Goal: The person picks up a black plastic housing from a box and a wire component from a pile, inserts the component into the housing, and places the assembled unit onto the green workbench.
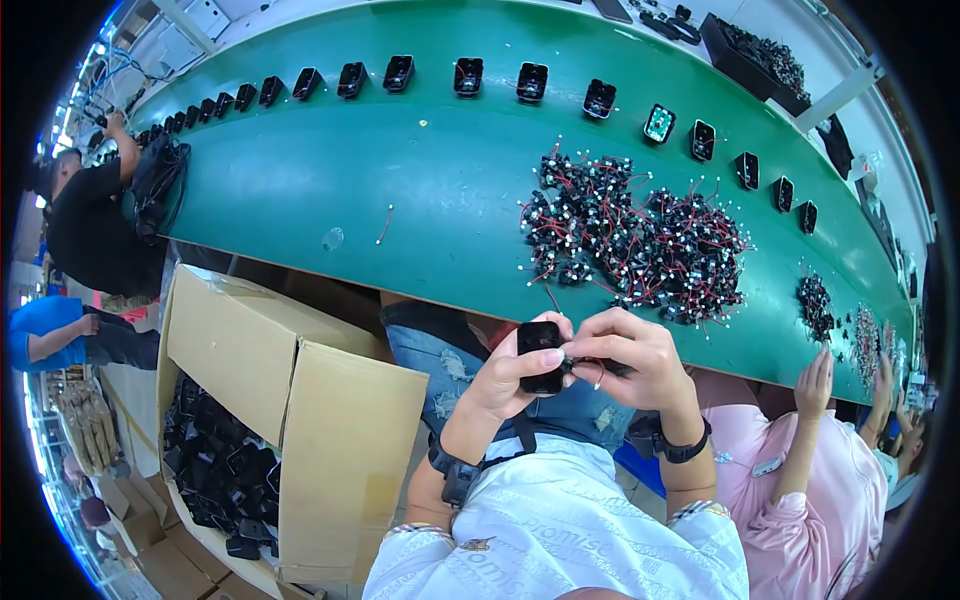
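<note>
Centrally, above the lap, a small black plastic housing was gripped by the left hand, whose fingers were curled round its left side and underside. It was met from the right by the right hand, whose fingertips were pinched shut on a small wired part at its right edge. A pile of red-wired components was spread on the green conveyor belt, and black housings were held in an open cardboard box at the left

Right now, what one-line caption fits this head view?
Left hand holds a black housing while right hand pinches its wires, beside a green conveyor.
</note>
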`<state>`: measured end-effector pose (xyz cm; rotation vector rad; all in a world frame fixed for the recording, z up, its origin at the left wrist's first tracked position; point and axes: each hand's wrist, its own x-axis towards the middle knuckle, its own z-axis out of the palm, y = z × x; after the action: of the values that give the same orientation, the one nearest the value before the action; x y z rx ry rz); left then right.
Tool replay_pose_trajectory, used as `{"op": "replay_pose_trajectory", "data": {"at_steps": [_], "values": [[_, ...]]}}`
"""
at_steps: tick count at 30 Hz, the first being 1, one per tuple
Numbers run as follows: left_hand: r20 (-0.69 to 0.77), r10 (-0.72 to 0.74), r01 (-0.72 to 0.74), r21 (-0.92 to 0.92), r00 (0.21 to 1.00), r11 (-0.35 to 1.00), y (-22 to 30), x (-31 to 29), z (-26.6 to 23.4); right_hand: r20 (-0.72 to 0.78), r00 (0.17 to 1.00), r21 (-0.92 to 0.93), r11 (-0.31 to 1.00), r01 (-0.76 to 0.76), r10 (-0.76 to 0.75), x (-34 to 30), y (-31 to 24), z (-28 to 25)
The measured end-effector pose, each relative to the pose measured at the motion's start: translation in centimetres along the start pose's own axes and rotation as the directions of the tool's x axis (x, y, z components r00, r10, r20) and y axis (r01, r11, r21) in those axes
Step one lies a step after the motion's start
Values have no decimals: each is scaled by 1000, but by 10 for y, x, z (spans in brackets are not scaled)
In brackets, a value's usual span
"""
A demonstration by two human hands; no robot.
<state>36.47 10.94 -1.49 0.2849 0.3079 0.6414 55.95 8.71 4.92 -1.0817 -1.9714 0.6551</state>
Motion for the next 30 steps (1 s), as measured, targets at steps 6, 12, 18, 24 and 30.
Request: {"op": "replay_pose_trajectory", "data": {"at_steps": [6, 12, 18, 24, 30], "values": [[-61, 62, -48, 211, 996, 976, 2, -5, -1, 52, 995, -75, 993, 93, -90, -8, 0, -1], [-89, 142, -111, 290, 986, 950, 1, -5, 3, -13, 1000, -87, 996, 3, -4, -25, -8, 13], [-124, 174, -103, 440, 977, 892, -3, 1, 8, -26, 995, -159, 983, -97, 94, -26, -17, 21], [-218, 250, -153, 381, 943, 912, -7, -7, 5, -50, 991, -274, 952, -136, 127, -18, -28, 32], [-77, 111, -99, 148, 991, 984, -12, 6, 0, -178, 957, -164, 953, -256, 227, -33, -11, 33]]}}
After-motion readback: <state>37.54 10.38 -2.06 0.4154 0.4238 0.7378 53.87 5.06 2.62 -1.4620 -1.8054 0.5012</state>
